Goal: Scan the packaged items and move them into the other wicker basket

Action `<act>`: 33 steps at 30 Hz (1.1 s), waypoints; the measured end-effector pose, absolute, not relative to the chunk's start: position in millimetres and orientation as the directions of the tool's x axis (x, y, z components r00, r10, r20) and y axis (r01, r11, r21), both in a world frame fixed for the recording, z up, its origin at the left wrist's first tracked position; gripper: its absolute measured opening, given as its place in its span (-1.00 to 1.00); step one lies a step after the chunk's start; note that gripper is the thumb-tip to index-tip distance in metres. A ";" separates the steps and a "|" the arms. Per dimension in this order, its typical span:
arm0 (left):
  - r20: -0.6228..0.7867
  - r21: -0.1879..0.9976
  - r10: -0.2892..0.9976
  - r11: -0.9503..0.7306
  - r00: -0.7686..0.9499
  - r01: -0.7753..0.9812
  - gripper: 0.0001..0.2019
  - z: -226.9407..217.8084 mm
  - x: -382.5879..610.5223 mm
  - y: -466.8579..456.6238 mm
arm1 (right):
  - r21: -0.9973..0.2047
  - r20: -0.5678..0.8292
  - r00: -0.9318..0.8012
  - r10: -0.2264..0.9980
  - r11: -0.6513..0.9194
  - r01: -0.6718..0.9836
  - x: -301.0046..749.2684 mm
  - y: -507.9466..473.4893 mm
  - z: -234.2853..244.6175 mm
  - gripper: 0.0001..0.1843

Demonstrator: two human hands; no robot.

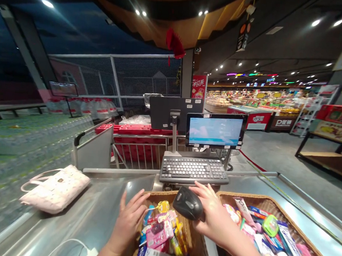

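**Scanner in hand over two snack baskets**

The right hand (pixel 214 220), in the lower centre of the frame, is closed round a black barcode scanner (pixel 189 204). The fingers wrap its back end while its rounded head points toward the left of the frame. The scanner hangs above the gap between two wicker baskets, just below the keyboard (pixel 194 170).

The left hand (pixel 130 217) is held wide with its fingers spread and grips nothing. It lies at the near left rim of the left basket (pixel 194 243); whether it touches the wicker I cannot tell. That basket is packed with small bright packets (pixel 159 231), a yellow one uppermost.

The right basket (pixel 257 197), at the lower right, is also full of coloured packets, one of them green.

Both baskets sit on a steel bench (pixel 99 209). On the bench at the left lies a white handbag (pixel 55 188), well apart from the hands. A white cable (pixel 70 244) curls at the bottom edge.

Above the keyboard, a lit screen (pixel 215 130) stands at the centre of the frame.
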State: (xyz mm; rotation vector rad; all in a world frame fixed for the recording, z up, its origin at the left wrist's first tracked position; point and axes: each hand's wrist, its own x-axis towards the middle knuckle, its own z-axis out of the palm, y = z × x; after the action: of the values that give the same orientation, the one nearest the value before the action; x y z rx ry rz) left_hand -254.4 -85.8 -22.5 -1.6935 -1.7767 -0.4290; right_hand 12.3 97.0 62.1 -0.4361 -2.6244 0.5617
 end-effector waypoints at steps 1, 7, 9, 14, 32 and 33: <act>0.627 -0.190 0.778 0.115 0.030 0.975 -0.83 -26.4 -254.3 -89.1 | -0.451 0.332 -0.864 0.378 0.868 0.207 10.1 95.7 61.8 -0.35; 0.481 -0.129 0.876 0.045 0.023 0.991 -0.83 -53.1 -258.0 -102.9 | -0.486 0.298 -0.884 0.361 0.854 0.185 -2.3 84.4 66.2 -0.37; 0.418 -0.084 0.908 0.016 0.021 0.996 -0.83 -60.4 -259.5 -104.9 | -0.496 0.281 -0.897 0.342 0.852 0.169 -6.2 81.1 64.6 -0.34; 0.234 0.021 0.971 -0.049 0.043 0.999 -0.81 -70.2 -259.4 -104.9 | -0.513 0.282 -0.904 0.322 0.847 0.142 -14.3 77.9 53.7 -0.34; 0.246 0.040 0.930 -0.290 0.272 0.956 -0.62 -39.0 -175.2 66.8 | -0.520 0.410 -0.682 0.606 0.769 0.371 106.1 123.1 93.0 -0.15; 0.238 0.053 0.926 -0.313 0.292 0.948 -0.58 -37.2 -158.8 84.7 | -0.511 0.416 -0.658 0.628 0.760 0.402 117.3 128.3 95.1 -0.16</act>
State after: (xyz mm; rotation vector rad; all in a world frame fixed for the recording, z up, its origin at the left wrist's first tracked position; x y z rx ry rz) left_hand -158.8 84.7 -37.2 -2.4448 -1.7802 -0.3441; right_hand 117.3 128.3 95.1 -0.7691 -2.3678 0.5075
